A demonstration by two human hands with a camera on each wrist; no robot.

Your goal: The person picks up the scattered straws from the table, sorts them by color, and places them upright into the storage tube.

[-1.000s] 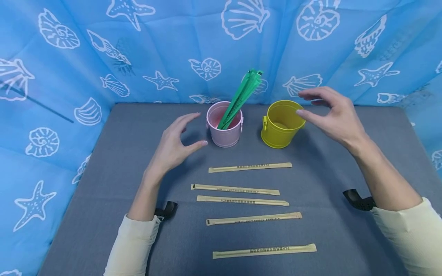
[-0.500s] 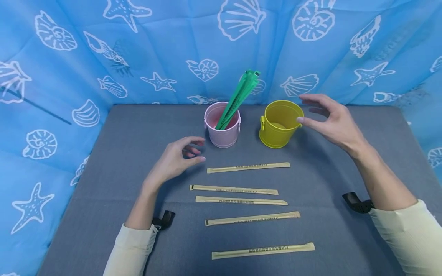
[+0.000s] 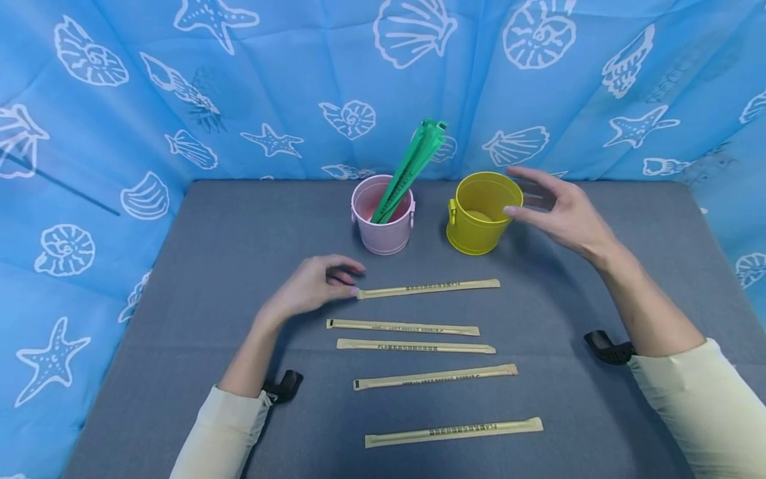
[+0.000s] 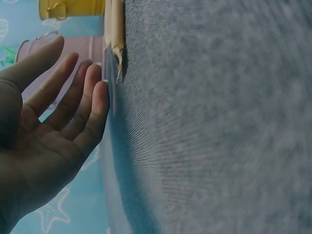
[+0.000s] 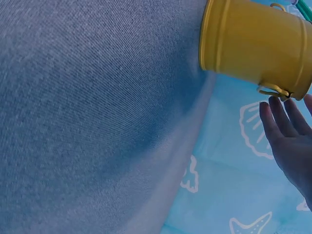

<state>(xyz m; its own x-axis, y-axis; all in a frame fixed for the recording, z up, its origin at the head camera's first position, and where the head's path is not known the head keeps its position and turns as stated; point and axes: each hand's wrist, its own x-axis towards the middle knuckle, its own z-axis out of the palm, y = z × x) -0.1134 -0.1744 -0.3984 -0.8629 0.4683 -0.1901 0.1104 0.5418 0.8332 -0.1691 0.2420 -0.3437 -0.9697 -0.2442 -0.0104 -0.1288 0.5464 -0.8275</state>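
Observation:
My left hand (image 3: 314,283) is at the left end of the farthest paper-wrapped straw (image 3: 427,289), its thumb tip right beside that end. In the left wrist view its fingers (image 4: 73,105) are loosely bent with nothing between them, and the tan straw's crimped end (image 4: 117,44) lies just past them. My right hand (image 3: 559,206) is at the right side of the yellow bucket (image 3: 475,233). Seen from the right wrist, relaxed fingers (image 5: 287,122) reach up to the bucket's side handle (image 5: 273,91). Green wrapped straws (image 3: 413,169) lean in the pink bucket (image 3: 383,238).
Several more tan wrapped straws lie crosswise on the grey tabletop (image 3: 197,293), including one nearest the front (image 3: 453,432). A blue curtain (image 3: 299,73) with white seashells hangs behind the table, close to both buckets.
My left hand has moved from beside the pink bucket toward me and down to the farthest straw's left end. My right hand has shifted slightly down and left, closer to the yellow bucket.

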